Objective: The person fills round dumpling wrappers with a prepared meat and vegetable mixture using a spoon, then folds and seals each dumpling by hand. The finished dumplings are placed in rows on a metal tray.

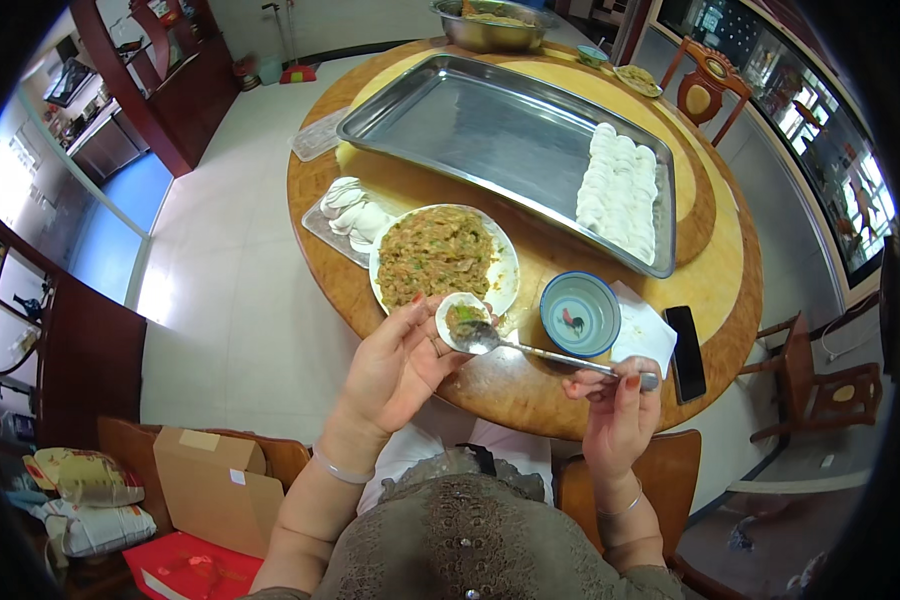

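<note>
A round dough wrapper (445, 320) rests on the fingers of my left hand (403, 360), with a dab of filling (465, 318) at its middle. My right hand (621, 405) grips a metal spoon (562, 359) near the end of its handle. The spoon's bowl touches the filling on the wrapper. Just beyond my left hand is a white plate (507, 279) heaped with minced filling (435, 251). Stacked wrappers (354, 214) lie left of the plate on a clear plastic tray (328, 230). Nearest my right hand stands a blue-rimmed bowl (580, 313) with a rooster picture inside, seemingly holding water.
A large metal tray (465, 120) spans the round wooden table (487, 405), with rows of white dumplings (616, 195) at its right end. Beside the bowl are white paper (640, 330) and a black phone (685, 354). A steel basin (487, 30) stands at the back.
</note>
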Demonstrator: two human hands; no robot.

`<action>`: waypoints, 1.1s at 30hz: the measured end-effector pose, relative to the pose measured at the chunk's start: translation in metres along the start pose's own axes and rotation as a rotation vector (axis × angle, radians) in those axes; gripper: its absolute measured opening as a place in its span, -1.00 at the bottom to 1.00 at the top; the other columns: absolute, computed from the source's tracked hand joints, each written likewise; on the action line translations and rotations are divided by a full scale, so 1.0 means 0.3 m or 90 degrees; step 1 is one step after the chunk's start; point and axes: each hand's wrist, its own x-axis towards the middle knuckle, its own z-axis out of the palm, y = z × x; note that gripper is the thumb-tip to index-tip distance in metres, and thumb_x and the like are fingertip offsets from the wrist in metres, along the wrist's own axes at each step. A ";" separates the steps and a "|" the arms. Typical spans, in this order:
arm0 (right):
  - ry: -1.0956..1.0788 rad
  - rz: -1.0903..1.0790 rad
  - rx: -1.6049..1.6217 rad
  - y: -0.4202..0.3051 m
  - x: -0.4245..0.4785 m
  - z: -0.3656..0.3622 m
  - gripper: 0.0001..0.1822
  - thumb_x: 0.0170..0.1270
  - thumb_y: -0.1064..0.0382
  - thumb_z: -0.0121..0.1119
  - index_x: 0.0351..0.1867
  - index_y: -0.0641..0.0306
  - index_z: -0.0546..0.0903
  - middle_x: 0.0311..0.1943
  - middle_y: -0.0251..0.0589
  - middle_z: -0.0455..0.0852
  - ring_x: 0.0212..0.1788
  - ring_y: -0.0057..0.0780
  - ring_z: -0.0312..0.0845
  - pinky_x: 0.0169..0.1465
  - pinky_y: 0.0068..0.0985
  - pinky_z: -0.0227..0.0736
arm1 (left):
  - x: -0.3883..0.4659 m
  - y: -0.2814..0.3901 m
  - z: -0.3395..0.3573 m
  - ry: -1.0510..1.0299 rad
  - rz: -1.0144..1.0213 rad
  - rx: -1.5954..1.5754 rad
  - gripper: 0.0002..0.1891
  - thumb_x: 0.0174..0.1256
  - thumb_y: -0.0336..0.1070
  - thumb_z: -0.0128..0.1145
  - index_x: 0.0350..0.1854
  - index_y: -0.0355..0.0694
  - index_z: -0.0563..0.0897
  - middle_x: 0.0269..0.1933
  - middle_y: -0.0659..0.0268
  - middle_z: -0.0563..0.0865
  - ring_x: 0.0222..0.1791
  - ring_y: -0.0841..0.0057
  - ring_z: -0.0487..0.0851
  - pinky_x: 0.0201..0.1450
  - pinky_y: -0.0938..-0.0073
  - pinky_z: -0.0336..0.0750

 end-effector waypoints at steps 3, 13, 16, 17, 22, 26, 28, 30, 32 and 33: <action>0.023 0.040 -0.003 0.001 0.023 -0.012 -0.77 0.64 0.11 -0.12 -0.01 0.25 0.38 -0.19 0.10 0.75 -0.28 -0.20 0.79 -0.10 -0.33 0.72 | -0.013 -0.004 0.028 -0.007 0.004 0.035 -0.51 0.64 -0.19 -0.27 0.34 -0.55 0.34 0.32 -0.18 0.52 0.36 0.09 0.51 0.48 0.04 0.36; 0.058 -0.172 -0.161 -0.059 0.020 -0.089 -0.82 0.62 0.21 -0.09 -0.03 0.29 0.36 -0.24 -0.06 0.62 -0.26 -0.27 0.73 -0.14 -0.32 0.70 | -0.027 0.006 0.004 0.000 0.019 0.011 -0.53 0.62 -0.18 -0.23 0.29 -0.53 0.37 0.35 -0.25 0.46 0.42 -0.08 0.41 0.50 -0.05 0.33; 0.128 -0.223 -0.302 -0.053 0.040 -0.159 -0.84 0.61 0.27 -0.06 -0.01 0.34 0.40 -0.22 -0.11 0.64 -0.32 -0.37 0.66 -0.11 -0.42 0.62 | -0.045 0.010 0.001 0.047 0.015 -0.068 -0.51 0.63 -0.19 -0.26 0.33 -0.57 0.30 0.38 -0.35 0.38 0.44 -0.17 0.37 0.49 -0.11 0.34; 0.129 -0.218 -0.382 -0.061 0.040 -0.171 -0.86 0.60 0.30 -0.05 -0.03 0.35 0.42 -0.23 -0.10 0.66 -0.32 -0.39 0.66 -0.11 -0.46 0.60 | -0.042 0.008 -0.001 0.040 0.005 -0.081 -0.50 0.63 -0.19 -0.26 0.34 -0.58 0.28 0.38 -0.36 0.37 0.44 -0.18 0.36 0.49 -0.11 0.34; 0.039 -0.189 -0.589 -0.030 0.050 -0.208 -0.92 0.55 0.41 -0.01 -0.10 0.39 0.49 -0.24 -0.06 0.70 -0.29 -0.39 0.71 -0.14 -0.51 0.59 | -0.033 0.005 -0.010 0.016 -0.025 -0.096 -0.43 0.64 -0.14 -0.28 0.39 -0.63 0.21 0.38 -0.42 0.35 0.44 -0.19 0.35 0.49 -0.11 0.34; 0.042 -0.287 -0.621 -0.037 0.058 -0.185 -0.92 0.50 0.48 0.02 -0.07 0.36 0.51 -0.28 -0.03 0.73 -0.30 -0.38 0.72 -0.18 -0.50 0.60 | -0.030 0.007 0.012 0.020 -0.025 -0.054 -0.45 0.65 -0.13 -0.27 0.35 -0.61 0.28 0.35 -0.32 0.42 0.41 -0.13 0.39 0.50 -0.11 0.32; 0.056 -0.405 -0.592 -0.040 0.060 -0.186 -0.86 0.47 0.53 0.00 -0.05 0.35 0.54 -0.29 -0.03 0.74 -0.31 -0.38 0.72 -0.19 -0.49 0.61 | -0.031 0.009 0.011 0.021 -0.023 -0.041 -0.49 0.66 -0.13 -0.26 0.30 -0.57 0.36 0.32 -0.15 0.51 0.36 0.00 0.49 0.50 -0.07 0.35; -0.028 -0.447 -0.753 -0.079 0.099 -0.203 -0.85 0.46 0.55 -0.02 -0.04 0.37 0.53 -0.26 0.00 0.73 -0.30 -0.35 0.72 -0.19 -0.47 0.61 | -0.018 0.007 0.019 0.028 -0.024 -0.031 -0.45 0.66 -0.10 -0.28 0.31 -0.60 0.34 0.34 -0.25 0.47 0.40 -0.08 0.43 0.51 -0.14 0.27; -0.043 -0.423 -0.830 -0.088 0.101 -0.195 -0.88 0.59 0.35 -0.08 -0.02 0.36 0.44 -0.26 0.03 0.69 -0.30 -0.33 0.66 -0.10 -0.40 0.62 | -0.010 0.009 0.019 0.003 -0.041 -0.029 -0.41 0.67 -0.06 -0.30 0.33 -0.62 0.32 0.35 -0.26 0.46 0.41 -0.05 0.42 0.53 -0.15 0.24; -0.006 -0.402 -0.685 -0.086 0.098 -0.177 -0.87 0.59 0.32 -0.06 -0.03 0.35 0.43 -0.27 0.04 0.70 -0.31 -0.33 0.67 -0.12 -0.40 0.62 | -0.003 0.007 0.019 -0.013 -0.050 -0.031 -0.40 0.68 -0.05 -0.31 0.34 -0.62 0.31 0.35 -0.25 0.46 0.41 -0.04 0.43 0.53 -0.13 0.25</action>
